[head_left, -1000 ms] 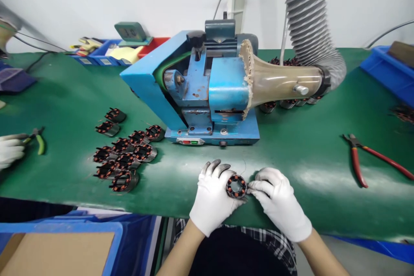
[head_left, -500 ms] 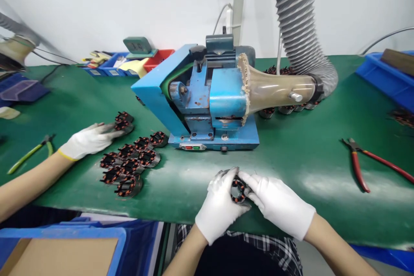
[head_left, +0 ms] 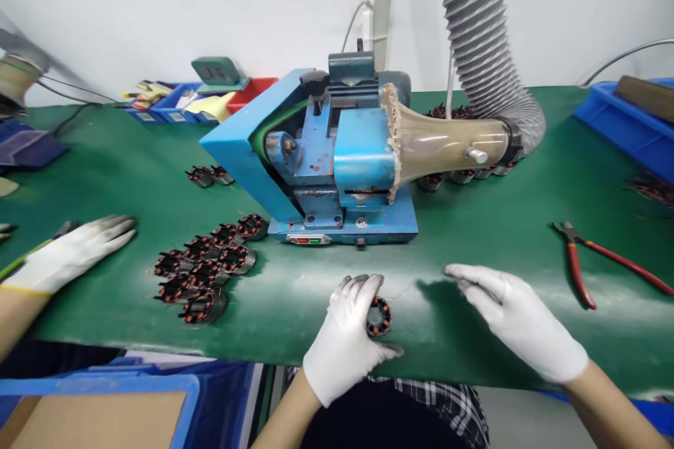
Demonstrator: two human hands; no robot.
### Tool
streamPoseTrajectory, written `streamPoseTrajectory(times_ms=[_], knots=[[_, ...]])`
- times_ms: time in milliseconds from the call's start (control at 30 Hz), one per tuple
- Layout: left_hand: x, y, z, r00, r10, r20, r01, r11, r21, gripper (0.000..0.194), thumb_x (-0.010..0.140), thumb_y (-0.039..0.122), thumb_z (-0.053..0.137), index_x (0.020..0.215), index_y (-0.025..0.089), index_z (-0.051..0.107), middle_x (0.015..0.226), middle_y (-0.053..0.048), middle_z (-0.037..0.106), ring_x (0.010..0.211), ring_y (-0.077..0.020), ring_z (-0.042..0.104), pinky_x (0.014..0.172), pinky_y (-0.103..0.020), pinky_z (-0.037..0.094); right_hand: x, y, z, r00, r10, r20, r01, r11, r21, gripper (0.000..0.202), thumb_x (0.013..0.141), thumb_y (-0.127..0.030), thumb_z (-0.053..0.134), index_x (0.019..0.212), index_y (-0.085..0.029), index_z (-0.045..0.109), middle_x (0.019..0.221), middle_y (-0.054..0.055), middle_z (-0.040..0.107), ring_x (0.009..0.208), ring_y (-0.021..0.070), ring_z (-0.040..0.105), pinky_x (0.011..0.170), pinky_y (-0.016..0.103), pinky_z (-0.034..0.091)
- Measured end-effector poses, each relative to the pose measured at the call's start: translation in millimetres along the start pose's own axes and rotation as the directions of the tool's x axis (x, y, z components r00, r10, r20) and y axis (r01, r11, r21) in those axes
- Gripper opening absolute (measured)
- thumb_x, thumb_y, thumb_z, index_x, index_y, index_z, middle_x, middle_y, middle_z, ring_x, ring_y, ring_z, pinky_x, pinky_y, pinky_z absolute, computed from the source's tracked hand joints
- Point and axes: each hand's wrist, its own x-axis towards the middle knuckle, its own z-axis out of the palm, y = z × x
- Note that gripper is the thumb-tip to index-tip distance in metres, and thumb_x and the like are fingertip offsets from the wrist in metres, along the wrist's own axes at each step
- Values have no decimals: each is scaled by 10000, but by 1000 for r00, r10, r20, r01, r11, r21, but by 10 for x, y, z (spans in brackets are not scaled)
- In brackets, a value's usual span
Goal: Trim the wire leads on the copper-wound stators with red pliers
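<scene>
My left hand (head_left: 345,337), in a white glove, curves around the left side of a ring-shaped motor core (head_left: 379,316) with copper windings, low on the green bench. Its thumb is spread below the core. To the right, my right hand (head_left: 519,319), gloved too, hovers over the bench with its fingers extended and nothing in them. Further right lie red-handled cutters (head_left: 579,266), apart from the hand. A cluster of similar cores (head_left: 205,273) stands left of my left hand.
A blue belt machine (head_left: 316,154) with a suction hose (head_left: 479,28) stands at mid-bench. Another person's gloved hand (head_left: 74,252) is at the left, by green-handled pliers (head_left: 21,265). Blue bins (head_left: 632,126) sit at right; a blue crate (head_left: 192,400) is at lower left.
My right hand has left the core and moved right. My left hand remains at the core. The other person's hand has moved left from a core, leaving two cores standing behind the cluster.
</scene>
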Motion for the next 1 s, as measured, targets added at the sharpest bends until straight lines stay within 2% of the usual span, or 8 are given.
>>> streamPoseTrajectory(times_ms=[100, 200, 333, 500, 633, 800, 900, 1000], knots=[[19, 109, -84, 998, 58, 39, -57, 998, -28, 1107, 488, 434, 803, 1354, 209, 152, 1346, -154, 313, 1255, -344, 277, 1007, -517, 291, -6, -333, 87, 960, -72, 270, 35, 990, 137, 385, 888, -227, 493, 1266, -269, 433, 1006, 13, 639, 815, 172, 610, 679, 249, 446], [72, 166, -134, 984, 46, 169, -35, 997, -66, 1060, 570, 399, 750, 1383, 216, 94, 1370, -141, 301, 1205, -326, 357, 959, -476, 363, 65, -541, 315, 898, -50, 437, 60, 998, -9, 665, 847, -236, 560, 1396, -137, 198, 773, 34, 670, 616, 214, 616, 495, 271, 384], [122, 149, -128, 968, 41, 250, -28, 998, -56, 857, 691, 236, 643, 1381, 237, 135, 1398, -102, 293, 1208, -280, 372, 974, -433, 358, 96, -540, 451, 896, 45, 442, 79, 963, -258, 628, 854, -279, 559, 1371, -75, 267, 626, 37, 644, 499, 230, 596, 415, 285, 278], [151, 157, -156, 958, 23, 286, 11, 993, -117, 980, 571, 287, 741, 1369, 236, 173, 1396, -89, 289, 1217, -277, 357, 993, -416, 354, 24, -519, 292, 941, 175, 290, -21, 886, -464, 652, 813, -355, 602, 1365, -138, 333, 664, 58, 630, 493, 234, 579, 432, 284, 303], [152, 150, -194, 958, 47, 284, 3, 985, -175, 951, 588, 253, 712, 1368, 223, 169, 1388, -89, 288, 1230, -259, 344, 1019, -401, 333, 50, -485, 150, 914, 126, 386, -53, 979, -195, 751, 781, -392, 617, 1399, -181, 246, 904, 89, 637, 670, 249, 607, 534, 292, 385], [142, 114, -215, 945, 88, 314, -27, 981, -194, 1004, 576, 268, 719, 1384, 204, 126, 1418, -117, 219, 1285, -297, 255, 1052, -434, 278, 144, -480, 40, 810, 127, 573, -252, 957, 144, 890, 694, -324, 677, 1413, -247, 159, 815, 16, 634, 685, 209, 588, 541, 236, 374], [133, 105, -210, 940, 59, 335, 3, 984, -180, 1146, 494, 363, 780, 1389, 169, 92, 1421, -152, 200, 1285, -329, 244, 1041, -446, 292, 210, -522, 144, 818, 141, 558, -325, 913, 246, 716, 699, -327, 669, 1333, -247, 345, 780, 6, 625, 645, 188, 570, 541, 229, 370], [125, 85, -189, 943, 73, 324, -23, 987, -157, 1063, 582, 345, 743, 1387, 173, 71, 1423, -155, 196, 1294, -303, 234, 1041, -439, 288, 236, -526, 319, 809, 118, 575, -371, 862, 345, 378, 783, -211, 548, 1158, -218, 509, 729, 1, 614, 592, 159, 550, 539, 223, 375]])
